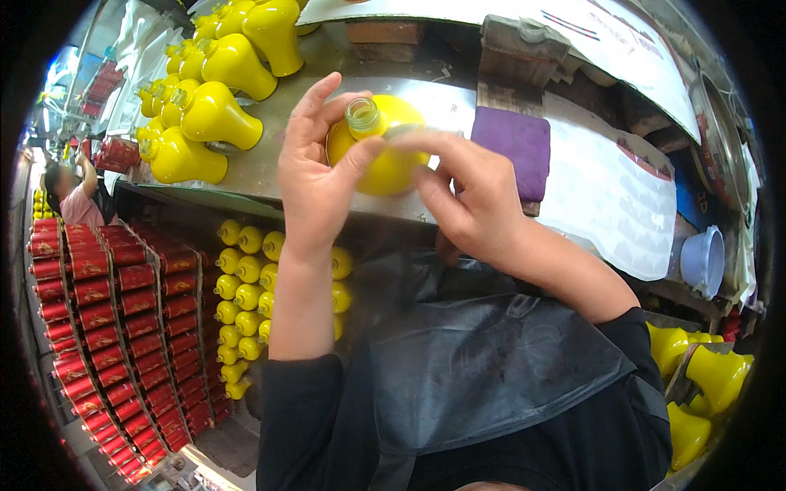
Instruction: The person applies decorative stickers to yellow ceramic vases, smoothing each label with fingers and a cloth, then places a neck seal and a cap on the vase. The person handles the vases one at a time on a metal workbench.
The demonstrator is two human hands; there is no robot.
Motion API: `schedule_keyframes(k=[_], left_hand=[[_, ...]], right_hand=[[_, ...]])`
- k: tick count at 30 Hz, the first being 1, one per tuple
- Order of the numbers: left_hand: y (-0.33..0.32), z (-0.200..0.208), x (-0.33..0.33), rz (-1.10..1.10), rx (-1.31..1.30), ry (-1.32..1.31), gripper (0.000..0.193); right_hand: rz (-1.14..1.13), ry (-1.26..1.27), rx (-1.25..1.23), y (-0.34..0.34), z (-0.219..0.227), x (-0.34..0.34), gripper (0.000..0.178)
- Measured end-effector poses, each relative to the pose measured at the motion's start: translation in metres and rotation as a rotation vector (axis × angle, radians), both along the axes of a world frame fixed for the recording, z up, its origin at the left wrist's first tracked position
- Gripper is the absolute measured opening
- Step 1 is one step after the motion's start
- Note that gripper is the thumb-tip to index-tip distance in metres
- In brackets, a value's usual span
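Note:
A glossy yellow bottle (391, 169) with a clear glass neck is between my hands, above the worktable, its mouth facing up toward me. My left hand (318, 159) is curved round its left side; the thumb presses near the base of the neck and the other fingers reach past the side. My right hand (468, 182) is at the bottle's right side. Its index finger reaches across the shoulder, the tip smeared by motion, while the thumb rests near the bottle's edge. Whether anything small lies under those right fingertips is hidden by the blur.
Several yellow bottles (221, 114) lie stacked on the table at the left. A purple pad (512, 154) and a white printed sheet (610, 196) lie right. Red cylinders (115, 319) and more yellow bottles (246, 295) stand lower left. A pale blue bucket (702, 260) stands far right; another person (79, 202) is far left.

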State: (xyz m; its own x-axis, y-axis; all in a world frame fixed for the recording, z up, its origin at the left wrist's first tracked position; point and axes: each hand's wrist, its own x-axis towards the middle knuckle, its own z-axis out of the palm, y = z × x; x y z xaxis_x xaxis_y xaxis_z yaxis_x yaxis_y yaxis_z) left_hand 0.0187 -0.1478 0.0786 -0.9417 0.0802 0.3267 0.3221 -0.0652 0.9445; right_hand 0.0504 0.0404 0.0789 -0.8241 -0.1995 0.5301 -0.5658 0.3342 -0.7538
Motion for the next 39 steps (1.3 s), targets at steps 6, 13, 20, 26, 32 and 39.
schedule_keyframes(k=[6,13,20,26,32,39], left_hand=[[0.004,-0.014,0.001,0.047,0.011,-0.026,0.066],[0.01,-0.017,0.001,0.162,-0.098,0.072,0.064],[0.014,-0.025,0.001,0.202,-0.002,0.17,0.063],[-0.002,-0.032,0.004,0.271,-0.394,0.309,0.05],[-0.008,-0.033,0.003,0.223,-0.56,0.457,0.037],[0.002,-0.029,0.003,0.222,-0.554,0.415,0.031]], right_hand=[[0.23,-0.518,-0.376,0.009,0.016,-0.016,0.037],[0.286,-0.603,-0.147,0.015,0.041,-0.06,0.044],[0.47,-0.527,0.031,-0.003,0.045,-0.091,0.038],[0.272,-0.329,-0.001,0.01,0.031,-0.071,0.031],[0.034,0.062,0.143,0.024,0.001,-0.02,0.028],[-0.067,0.501,0.341,0.036,-0.025,-0.011,0.031]])
